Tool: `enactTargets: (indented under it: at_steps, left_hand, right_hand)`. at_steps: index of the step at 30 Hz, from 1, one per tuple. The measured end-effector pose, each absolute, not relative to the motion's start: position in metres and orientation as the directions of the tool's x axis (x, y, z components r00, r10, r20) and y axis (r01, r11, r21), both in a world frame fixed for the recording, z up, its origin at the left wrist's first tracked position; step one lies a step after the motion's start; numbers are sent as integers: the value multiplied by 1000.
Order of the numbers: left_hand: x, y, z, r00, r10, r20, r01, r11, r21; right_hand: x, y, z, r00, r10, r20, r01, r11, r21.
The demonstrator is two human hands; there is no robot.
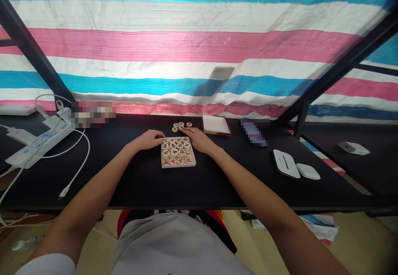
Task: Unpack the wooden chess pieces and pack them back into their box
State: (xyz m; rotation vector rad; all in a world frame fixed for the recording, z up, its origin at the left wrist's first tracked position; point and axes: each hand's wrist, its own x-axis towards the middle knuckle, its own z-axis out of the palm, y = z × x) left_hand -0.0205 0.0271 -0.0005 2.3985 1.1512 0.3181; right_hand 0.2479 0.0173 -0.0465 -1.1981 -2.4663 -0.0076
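A small shallow box [178, 164] on the black table [149, 183] holds several round wooden game pieces with red and black characters. My left hand [150, 139] rests at the box's far left corner, fingers curled against its edge. My right hand [196, 138] lies at the far right corner, its fingers pinched on a loose piece [181, 127] just behind the box. A few more loose pieces [182, 124] sit on the table behind the box.
The box's lid [216, 125] lies upside down to the right. A power strip [37, 144] with white cables sits at left. White devices [286, 163] [307, 171] lie at right. A striped tarp [199, 51] hangs behind the table.
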Motion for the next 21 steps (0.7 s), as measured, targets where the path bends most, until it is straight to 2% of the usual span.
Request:
enactTargets:
  at_steps: [6, 13, 21]
  left_hand:
    - [-21, 29, -3, 624, 781, 8, 674, -543, 501]
    - [-21, 28, -2, 626, 780, 14, 674, -550, 494]
    - [-21, 28, -1, 621, 784, 13, 678, -545, 493]
  right_hand:
    - [247, 16, -46, -528, 755, 389, 774, 616, -146]
    - [250, 22, -52, -577, 750, 323, 757, 640, -133]
    - [250, 21, -53, -544, 756, 363, 775, 619, -128]
